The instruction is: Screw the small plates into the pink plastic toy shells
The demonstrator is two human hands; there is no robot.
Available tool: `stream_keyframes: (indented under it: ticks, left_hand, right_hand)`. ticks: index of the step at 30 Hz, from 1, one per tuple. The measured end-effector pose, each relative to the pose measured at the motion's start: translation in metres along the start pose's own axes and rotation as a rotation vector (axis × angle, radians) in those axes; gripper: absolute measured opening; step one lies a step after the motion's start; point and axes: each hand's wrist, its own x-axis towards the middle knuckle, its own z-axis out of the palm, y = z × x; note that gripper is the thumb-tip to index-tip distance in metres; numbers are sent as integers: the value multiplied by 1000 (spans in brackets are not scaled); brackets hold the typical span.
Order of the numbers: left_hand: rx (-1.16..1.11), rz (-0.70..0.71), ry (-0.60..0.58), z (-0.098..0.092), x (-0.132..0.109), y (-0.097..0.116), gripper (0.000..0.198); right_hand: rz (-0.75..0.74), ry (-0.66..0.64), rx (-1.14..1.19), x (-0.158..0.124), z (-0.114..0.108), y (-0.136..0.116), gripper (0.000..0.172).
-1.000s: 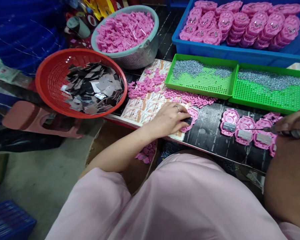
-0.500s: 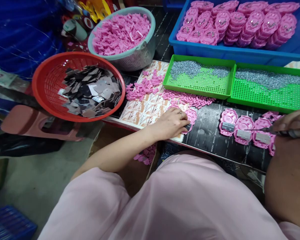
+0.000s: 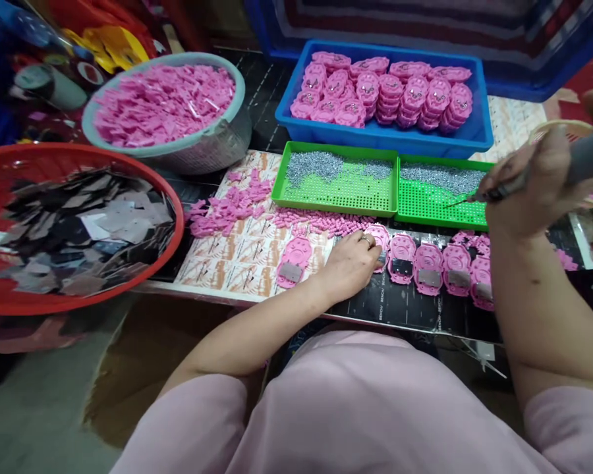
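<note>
My left hand, a ring on one finger, lies curled over a pink plastic casing at the left end of a row, its fingertips at the casing's edge. Several more pink casings stand beside it, with flat grey or dark plates on their lower halves. My right hand grips a power screwdriver. Its thin bit points left over the right green tray, which holds small silvery screws. Farther left, a single pink casing with a grey plate lies on the patterned sheet.
Another green tray holds more screws. Behind stands a blue bin of stacked pink casings. At left are a red basket of flat plates and a grey-green basket of pink parts. Loose pink pieces lie near the trays.
My left hand has slid a pink casing rightward to the row. My right hand with the screwdriver has moved from over the casings up to the screw tray. The camera view has shifted right.
</note>
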Motion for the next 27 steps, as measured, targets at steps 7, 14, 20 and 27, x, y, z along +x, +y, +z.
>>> stream_keyframes:
  ticks: [7,14,20,27]
  left_hand:
    - [-90,-18,28,1,-5,-3,22]
    - [-128,-21,17,-3,-4,-3,20]
    - [-133,-7,44,-3,-4,-3,20]
    - [-113,-8,28,-2,-3,-3,22]
  right_hand:
    - [-155,20,-183,15,23,55,46]
    - [-154,44,-212,21,25,73,49]
    - [-86,-81,-286,14,26,62,35]
    - [-8,-119,-252,28,20,55,46]
